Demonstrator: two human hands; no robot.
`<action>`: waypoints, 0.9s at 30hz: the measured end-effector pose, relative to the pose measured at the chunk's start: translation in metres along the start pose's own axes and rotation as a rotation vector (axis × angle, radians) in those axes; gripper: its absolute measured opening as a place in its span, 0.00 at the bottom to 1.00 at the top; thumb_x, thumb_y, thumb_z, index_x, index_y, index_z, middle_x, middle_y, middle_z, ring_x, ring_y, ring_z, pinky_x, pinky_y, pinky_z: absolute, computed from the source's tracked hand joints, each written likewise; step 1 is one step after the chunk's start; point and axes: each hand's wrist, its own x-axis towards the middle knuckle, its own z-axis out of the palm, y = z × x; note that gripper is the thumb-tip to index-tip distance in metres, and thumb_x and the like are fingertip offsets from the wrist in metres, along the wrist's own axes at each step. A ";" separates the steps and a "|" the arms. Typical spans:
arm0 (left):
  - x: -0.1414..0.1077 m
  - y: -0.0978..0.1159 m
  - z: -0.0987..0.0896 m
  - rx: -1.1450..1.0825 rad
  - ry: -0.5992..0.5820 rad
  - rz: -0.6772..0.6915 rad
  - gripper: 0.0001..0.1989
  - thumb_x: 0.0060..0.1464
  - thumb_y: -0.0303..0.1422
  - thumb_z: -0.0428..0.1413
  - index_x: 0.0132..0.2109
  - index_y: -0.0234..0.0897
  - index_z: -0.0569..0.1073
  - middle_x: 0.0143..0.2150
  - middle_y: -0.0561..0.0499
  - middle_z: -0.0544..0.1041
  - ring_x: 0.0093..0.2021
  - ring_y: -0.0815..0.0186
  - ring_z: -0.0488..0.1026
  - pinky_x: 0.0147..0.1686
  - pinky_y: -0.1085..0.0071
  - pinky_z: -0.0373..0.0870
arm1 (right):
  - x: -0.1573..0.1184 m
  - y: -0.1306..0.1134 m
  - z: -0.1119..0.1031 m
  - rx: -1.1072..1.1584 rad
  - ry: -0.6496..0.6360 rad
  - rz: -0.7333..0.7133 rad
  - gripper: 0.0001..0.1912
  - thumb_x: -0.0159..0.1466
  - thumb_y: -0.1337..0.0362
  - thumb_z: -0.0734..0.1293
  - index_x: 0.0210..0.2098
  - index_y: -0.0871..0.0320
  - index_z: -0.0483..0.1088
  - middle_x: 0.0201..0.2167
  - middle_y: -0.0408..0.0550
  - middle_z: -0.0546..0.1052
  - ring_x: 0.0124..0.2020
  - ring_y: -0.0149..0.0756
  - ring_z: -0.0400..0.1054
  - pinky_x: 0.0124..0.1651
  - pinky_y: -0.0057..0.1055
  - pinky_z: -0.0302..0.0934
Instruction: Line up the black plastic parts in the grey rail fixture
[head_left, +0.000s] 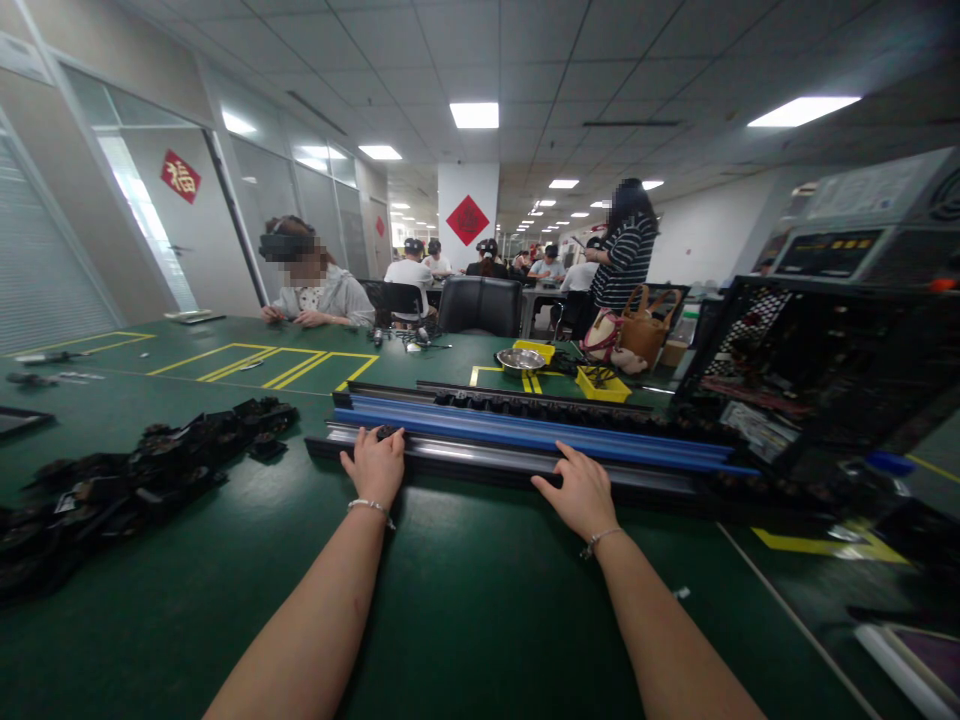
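Green worktop (465, 610) has silver rail (480, 452) under right hand (585, 492), spread, and left hand (377, 465), on a small black part (386, 432) (can't tell if pinching); row of black parts (517, 407) already lined up beyond them, loose heap (142, 475) leftward isn't.

"What's the small dark part (387, 433) at the left hand (377, 468)?"
"Too small to tell, and partly hidden by it."
"And the white-edged device (909, 664)?"
"Cut off by the right edge; the black parts (112, 478), by the left."
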 end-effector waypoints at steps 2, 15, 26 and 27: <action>0.000 0.000 0.000 0.001 -0.004 -0.013 0.17 0.60 0.39 0.42 0.46 0.52 0.75 0.57 0.50 0.69 0.63 0.57 0.54 0.59 0.44 0.46 | 0.000 0.000 0.000 0.001 0.003 -0.003 0.17 0.56 0.48 0.62 0.27 0.56 0.66 0.58 0.51 0.65 0.56 0.45 0.57 0.57 0.45 0.48; 0.005 -0.004 0.001 0.021 0.021 -0.049 0.16 0.60 0.39 0.44 0.46 0.52 0.75 0.57 0.51 0.69 0.63 0.55 0.54 0.58 0.42 0.48 | 0.000 -0.001 -0.001 -0.005 -0.007 0.007 0.17 0.56 0.48 0.62 0.26 0.57 0.66 0.58 0.50 0.65 0.56 0.46 0.58 0.57 0.45 0.48; 0.008 -0.008 0.005 -0.001 0.045 -0.066 0.16 0.60 0.40 0.44 0.45 0.50 0.76 0.57 0.50 0.69 0.63 0.54 0.53 0.58 0.41 0.48 | 0.000 0.001 0.000 0.000 0.001 0.005 0.17 0.56 0.48 0.62 0.26 0.56 0.66 0.58 0.50 0.65 0.56 0.46 0.57 0.57 0.46 0.48; 0.009 -0.010 0.005 -0.005 0.052 -0.072 0.16 0.60 0.41 0.44 0.44 0.49 0.76 0.57 0.49 0.69 0.63 0.54 0.53 0.58 0.41 0.48 | 0.000 0.001 0.000 0.001 0.001 0.005 0.17 0.56 0.48 0.62 0.26 0.56 0.66 0.58 0.50 0.64 0.57 0.46 0.57 0.57 0.46 0.47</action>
